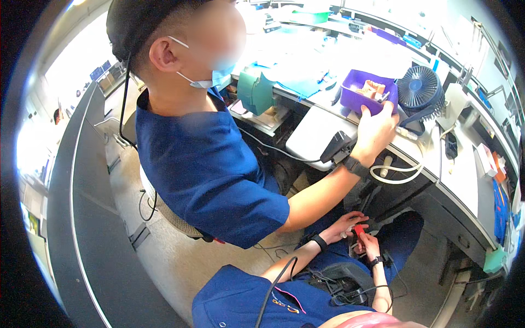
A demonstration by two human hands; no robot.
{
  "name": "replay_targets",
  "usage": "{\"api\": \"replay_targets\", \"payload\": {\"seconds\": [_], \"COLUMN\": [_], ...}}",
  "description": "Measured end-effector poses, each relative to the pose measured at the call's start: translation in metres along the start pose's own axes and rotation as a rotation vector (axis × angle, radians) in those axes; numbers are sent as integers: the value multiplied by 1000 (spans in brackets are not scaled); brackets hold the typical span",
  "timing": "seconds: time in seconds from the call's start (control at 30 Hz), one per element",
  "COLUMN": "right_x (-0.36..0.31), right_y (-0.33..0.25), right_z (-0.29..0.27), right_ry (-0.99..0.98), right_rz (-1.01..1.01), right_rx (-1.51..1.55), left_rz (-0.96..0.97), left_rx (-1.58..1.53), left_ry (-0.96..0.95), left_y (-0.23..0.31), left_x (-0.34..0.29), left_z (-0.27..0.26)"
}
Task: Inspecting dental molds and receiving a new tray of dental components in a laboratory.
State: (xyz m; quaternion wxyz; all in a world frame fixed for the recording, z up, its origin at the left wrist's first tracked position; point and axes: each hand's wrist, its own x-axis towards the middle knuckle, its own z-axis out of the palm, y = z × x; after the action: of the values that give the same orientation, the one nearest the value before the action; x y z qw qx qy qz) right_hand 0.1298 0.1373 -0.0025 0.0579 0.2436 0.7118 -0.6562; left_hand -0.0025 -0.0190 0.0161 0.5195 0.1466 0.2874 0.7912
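Observation:
My right hand [371, 246] is closed on a small red object [359, 230], whose exact kind is too small to tell. Just left of it, my left hand [346, 226] has its fingers bent around a small whitish piece [346, 234], partly hidden by the fingers. Both hands are close together above my lap, each with a black band at the wrist. At the bench, a co-worker's hand [377, 128] grips the near side of a purple box [355, 104] with tan and white dental-model-like pieces inside.
The co-worker [202, 175] in a blue top sits close on my left, the arm reaching across in front of me. A dark fan [420, 87] stands on the bench [459, 188] beside the purple box. Cables and a black device [347, 281] lie on my lap. A dark partition [117, 235] runs along the left.

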Motion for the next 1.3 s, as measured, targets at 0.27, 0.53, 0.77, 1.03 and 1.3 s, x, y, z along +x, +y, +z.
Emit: {"api": "replay_targets", "payload": {"seconds": [0.27, 0.53, 0.77, 1.03, 1.3], "right_x": [3, 0, -1, 3, 4], "right_y": [6, 1, 4, 9, 7], "right_z": [-1, 3, 4, 0, 2], "right_ry": [-83, -91, -82, -63, -13], "right_rz": [46, 72, 41, 10, 12], "right_rx": [81, 98, 107, 148, 117], "left_rz": [-36, -100, -133, -110, -107], "left_rx": [-98, -116, -207, -267, -366], "left_ry": [-81, 39, -84, -6, -88], "left_y": [2, 1, -8, -4, -18], "left_x": [-2, 1, 7, 2, 8], "left_z": [-3, 2, -18, 2, -10]}}
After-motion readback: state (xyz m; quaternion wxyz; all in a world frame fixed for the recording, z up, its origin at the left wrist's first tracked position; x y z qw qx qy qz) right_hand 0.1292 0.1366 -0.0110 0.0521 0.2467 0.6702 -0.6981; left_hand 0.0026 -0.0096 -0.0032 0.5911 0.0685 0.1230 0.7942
